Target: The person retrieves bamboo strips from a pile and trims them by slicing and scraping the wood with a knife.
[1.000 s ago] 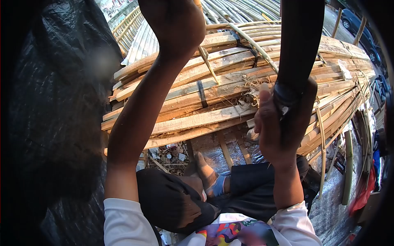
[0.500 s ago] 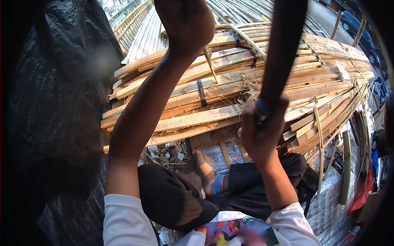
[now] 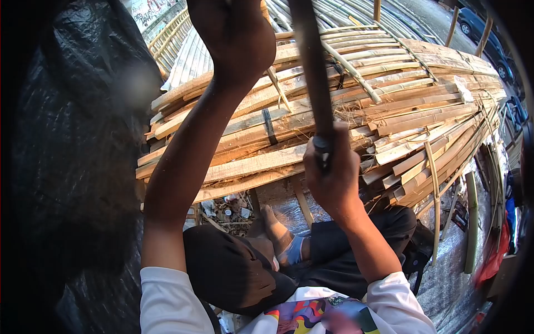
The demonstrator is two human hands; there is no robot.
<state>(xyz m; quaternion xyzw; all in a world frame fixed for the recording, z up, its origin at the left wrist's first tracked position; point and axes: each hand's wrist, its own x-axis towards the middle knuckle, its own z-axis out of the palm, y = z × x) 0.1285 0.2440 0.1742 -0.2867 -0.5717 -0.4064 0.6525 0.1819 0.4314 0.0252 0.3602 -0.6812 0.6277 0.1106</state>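
Note:
My right hand [image 3: 332, 177] is closed round the handle of a long dark blade [image 3: 312, 67], which rises blurred to the top edge. Raised at the top left of centre, my left hand [image 3: 239, 42] shows its wrist and heel; its fingers are mostly hidden or out of frame. A thin wooden strip [image 3: 279, 92] hangs just below it. Beneath both arms lies a stack of split wood or bamboo strips [image 3: 239, 167], with a black tie [image 3: 269, 127] across it. Stringy shavings lie on the stack near the blade.
Black plastic sheeting [image 3: 83, 167] covers the left. Long poles [image 3: 345, 14] extend behind the stack. My folded legs [image 3: 239, 273] and bare foot [image 3: 276, 227] are below. A green bamboo pole [image 3: 471, 222] and a red bag [image 3: 492, 261] lie at the right; a blue car [image 3: 484, 36] stands beyond.
My right hand and the blade have moved left, uncovering more strips at the right. My left hand shifted right, then back left.

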